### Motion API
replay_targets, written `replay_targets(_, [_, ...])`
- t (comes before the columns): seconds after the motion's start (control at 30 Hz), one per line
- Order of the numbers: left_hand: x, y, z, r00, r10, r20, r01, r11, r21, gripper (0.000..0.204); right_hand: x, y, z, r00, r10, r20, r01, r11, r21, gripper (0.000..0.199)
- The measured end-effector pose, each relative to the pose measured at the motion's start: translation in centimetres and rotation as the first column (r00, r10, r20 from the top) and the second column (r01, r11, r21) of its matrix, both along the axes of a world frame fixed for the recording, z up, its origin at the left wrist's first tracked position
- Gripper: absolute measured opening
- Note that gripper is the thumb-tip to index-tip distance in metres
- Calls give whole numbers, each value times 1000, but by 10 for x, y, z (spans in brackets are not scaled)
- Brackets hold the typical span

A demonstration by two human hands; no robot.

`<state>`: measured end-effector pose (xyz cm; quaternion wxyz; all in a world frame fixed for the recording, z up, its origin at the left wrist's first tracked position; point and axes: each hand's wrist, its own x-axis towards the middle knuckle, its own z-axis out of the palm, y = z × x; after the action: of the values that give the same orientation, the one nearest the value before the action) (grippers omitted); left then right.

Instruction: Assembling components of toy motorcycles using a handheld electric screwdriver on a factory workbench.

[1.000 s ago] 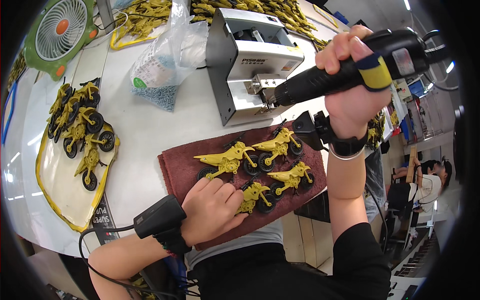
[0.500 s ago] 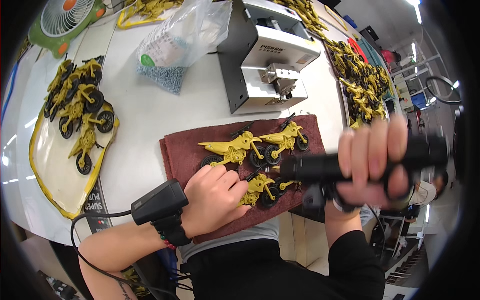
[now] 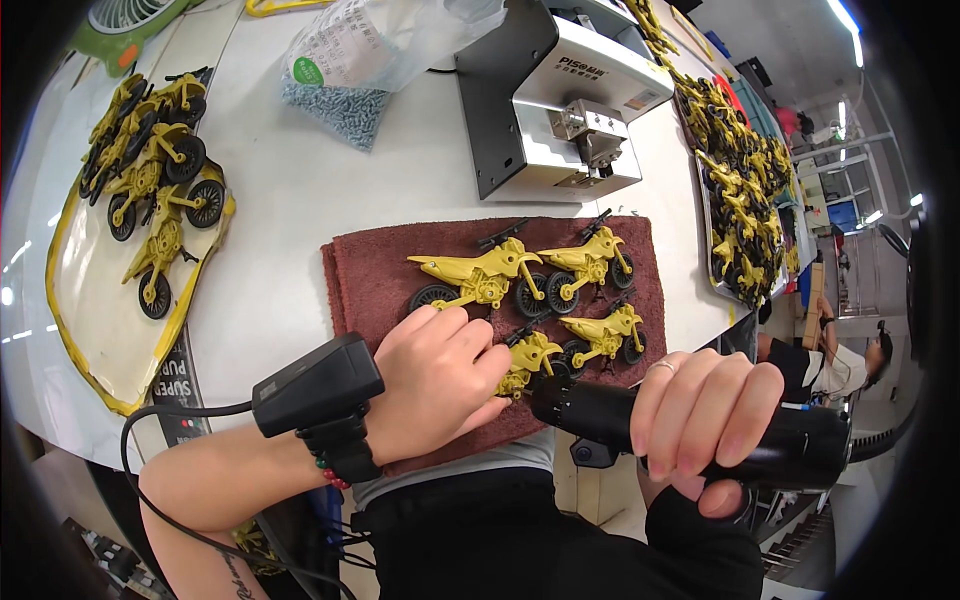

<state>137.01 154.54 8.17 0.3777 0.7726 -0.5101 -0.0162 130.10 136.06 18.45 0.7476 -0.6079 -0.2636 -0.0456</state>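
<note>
Four toys would be several: yellow toy motorcycles with black wheels, such as the far-left one (image 3: 480,275), lie on a folded maroon cloth (image 3: 365,265). My left hand (image 3: 435,385) is closed over the near-left toy motorcycle (image 3: 530,358), pressing it to the cloth and hiding its rear. My right hand (image 3: 705,415) is wrapped around a black electric screwdriver (image 3: 600,412). Its nose points left and sits right by the held motorcycle, close to my left fingertips; whether the bit touches a screw cannot be made out.
A metal screw feeder (image 3: 570,110) stands beyond the cloth, beside a clear bag of small bluish screws (image 3: 340,110). More motorcycles (image 3: 160,165) are piled around a yellow-edged tray (image 3: 85,365) at left. A loaded tray (image 3: 740,230) sits at right. A person (image 3: 840,360) is in the right background.
My right hand has brought the screwdriver down and leftward to the held motorcycle, uncovering the near-right one. My left hand stays on its motorcycle. The whole view has shifted slightly.
</note>
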Motion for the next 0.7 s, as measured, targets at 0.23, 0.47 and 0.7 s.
replay_targets(0.23, [-1,1,-2,1000,-4,-8,4,1000,13,36,2,-2,-14,983,139,118,-132,989,-62,27])
replay_targets(0.47, [0,-1,0,1000,-7,-29,7,1000,27,36,-2,15,-11,991,63,116,-60,998,-25,23])
replay_targets(0.7, [2,-1,-1,997,-20,-77,21,1000,4,35,22,-4,1,961,275,-3,-275,961,7,22])
